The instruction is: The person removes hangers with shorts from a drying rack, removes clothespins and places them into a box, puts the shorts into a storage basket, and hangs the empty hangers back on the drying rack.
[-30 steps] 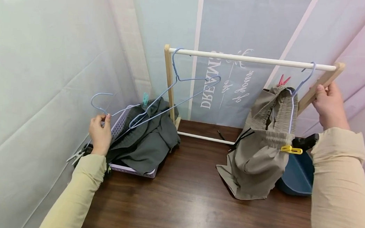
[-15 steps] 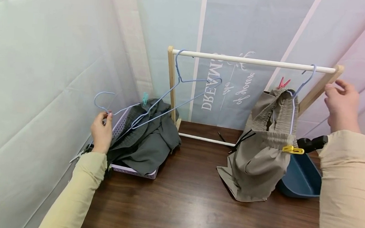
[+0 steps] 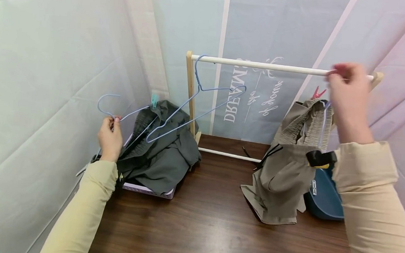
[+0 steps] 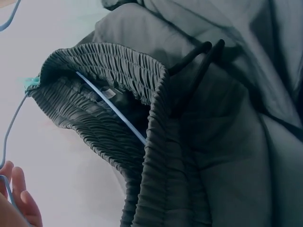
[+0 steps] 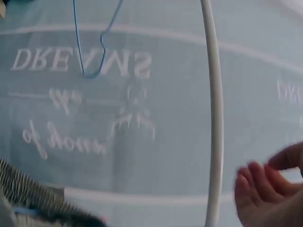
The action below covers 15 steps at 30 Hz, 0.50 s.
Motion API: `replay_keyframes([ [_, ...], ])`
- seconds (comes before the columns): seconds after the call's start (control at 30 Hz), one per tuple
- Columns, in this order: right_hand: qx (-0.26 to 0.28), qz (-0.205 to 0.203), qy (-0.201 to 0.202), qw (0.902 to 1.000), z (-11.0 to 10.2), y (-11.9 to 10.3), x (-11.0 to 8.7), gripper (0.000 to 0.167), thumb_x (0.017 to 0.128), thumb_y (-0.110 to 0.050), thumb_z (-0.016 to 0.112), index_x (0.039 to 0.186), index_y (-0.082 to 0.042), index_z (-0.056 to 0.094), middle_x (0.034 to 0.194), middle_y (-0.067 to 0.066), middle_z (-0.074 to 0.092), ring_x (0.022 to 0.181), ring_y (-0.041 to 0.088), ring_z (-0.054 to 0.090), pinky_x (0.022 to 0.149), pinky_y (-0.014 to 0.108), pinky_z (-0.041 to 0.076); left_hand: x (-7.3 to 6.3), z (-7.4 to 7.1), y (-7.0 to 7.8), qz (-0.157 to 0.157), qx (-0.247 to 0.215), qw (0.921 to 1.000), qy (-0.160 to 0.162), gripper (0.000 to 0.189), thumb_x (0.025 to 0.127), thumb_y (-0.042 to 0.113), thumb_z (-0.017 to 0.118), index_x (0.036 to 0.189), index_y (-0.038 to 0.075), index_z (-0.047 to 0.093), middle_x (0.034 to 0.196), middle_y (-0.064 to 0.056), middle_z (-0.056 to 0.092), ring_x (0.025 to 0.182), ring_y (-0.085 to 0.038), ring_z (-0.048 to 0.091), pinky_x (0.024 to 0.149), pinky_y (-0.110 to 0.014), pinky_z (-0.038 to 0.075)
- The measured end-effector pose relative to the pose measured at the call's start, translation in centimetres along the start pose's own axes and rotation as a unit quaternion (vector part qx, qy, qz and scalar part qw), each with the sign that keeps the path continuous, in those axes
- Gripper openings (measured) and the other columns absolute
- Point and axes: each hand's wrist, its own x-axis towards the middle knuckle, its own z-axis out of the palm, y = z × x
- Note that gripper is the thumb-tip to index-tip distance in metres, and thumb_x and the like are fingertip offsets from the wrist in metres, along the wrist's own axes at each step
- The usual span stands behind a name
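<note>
At the left, my left hand [image 3: 110,140] pinches a blue wire hanger [image 3: 133,112] just below its hook. Dark grey elastic-waist pants [image 3: 167,155] hang on that hanger, a teal clothespin [image 3: 154,100] at one end of the waistband. Inside the waistband the hanger's bar [image 4: 111,108] shows in the left wrist view. My right hand [image 3: 350,100], blurred, overlaps the right end of the white rail [image 3: 255,64]; the right wrist view shows its fingers loosely bent beside the rail, holding nothing. Below it hang grey-brown pants [image 3: 279,177] on another blue hanger [image 3: 323,126], its hook hidden.
A bare blue hanger [image 3: 215,89] hangs at the rail's left end. Under the dark pants stands a lilac basket [image 3: 150,191]. A dark blue bin [image 3: 324,205] sits at the right, behind the grey-brown pants. A red clothespin [image 3: 317,93] grips their waistband.
My right hand has let go of the rack's wooden side post and moved left over the rail's end. My left hand has lifted the hanger slightly, raising the dark waistband.
</note>
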Motion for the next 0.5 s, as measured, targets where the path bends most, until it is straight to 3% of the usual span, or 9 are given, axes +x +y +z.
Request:
replay_keyframes([
  [0.07, -0.092, -0.022, -0.090, 0.9915, 1.7, 0.0, -1.0, 0.021, 0.097, -0.017, 0.048, 0.116, -0.018, 0.057, 0.093, -0.013, 0.058, 0.082, 0.001, 0.049, 0.067, 0.012, 0.040, 0.1, 0.0, 0.3, -0.004, 0.004, 1.0000, -0.005, 0.032, 0.103, 0.025, 0.041, 0.117, 0.001, 0.057, 0.120, -0.013, 0.067, 0.112, -0.028, 0.062, 0.087, -0.029, 0.043],
  [0.13, -0.173, -0.048, -0.166, 0.9696, 3.4, 0.4, -2.0, 0.031, 0.098, -0.024, 0.048, 0.126, -0.013, 0.055, 0.102, -0.005, 0.062, 0.087, 0.004, 0.051, 0.074, 0.018, 0.043, 0.2, -0.1, 0.6, -0.007, 0.008, 0.9999, -0.010, 0.033, 0.103, 0.027, 0.039, 0.120, 0.003, 0.056, 0.121, -0.011, 0.067, 0.107, -0.026, 0.062, 0.081, -0.025, 0.041],
  [0.2, -0.216, -0.067, -0.223, 0.9483, 5.2, 1.0, -2.9, 0.039, 0.098, -0.025, 0.047, 0.132, -0.006, 0.051, 0.112, 0.008, 0.063, 0.094, 0.012, 0.054, 0.078, 0.026, 0.044, 0.2, -0.1, 0.8, -0.006, 0.010, 0.9998, -0.016, 0.034, 0.104, 0.027, 0.038, 0.122, 0.004, 0.055, 0.122, -0.010, 0.066, 0.103, -0.026, 0.062, 0.079, -0.022, 0.039],
  [0.3, -0.249, -0.076, -0.285, 0.9224, 7.7, 2.3, -4.0, 0.037, 0.097, -0.020, 0.048, 0.129, -0.003, 0.054, 0.118, 0.022, 0.061, 0.100, 0.026, 0.057, 0.080, 0.033, 0.045, 0.3, -0.1, 0.9, 0.001, 0.017, 0.9997, -0.020, 0.034, 0.104, 0.026, 0.038, 0.124, 0.004, 0.053, 0.122, -0.011, 0.066, 0.101, -0.027, 0.061, 0.079, -0.025, 0.039],
  [0.5, -0.264, -0.088, -0.351, 0.8942, 12.3, 6.0, -5.7, 0.031, 0.093, -0.011, 0.050, 0.118, 0.003, 0.062, 0.110, 0.023, 0.067, 0.097, 0.030, 0.062, 0.079, 0.033, 0.047, 0.3, -0.4, 0.6, 0.002, 0.049, 0.9983, -0.032, 0.031, 0.104, 0.023, 0.036, 0.121, 0.003, 0.052, 0.118, -0.012, 0.067, 0.096, -0.031, 0.062, 0.074, -0.029, 0.038],
])
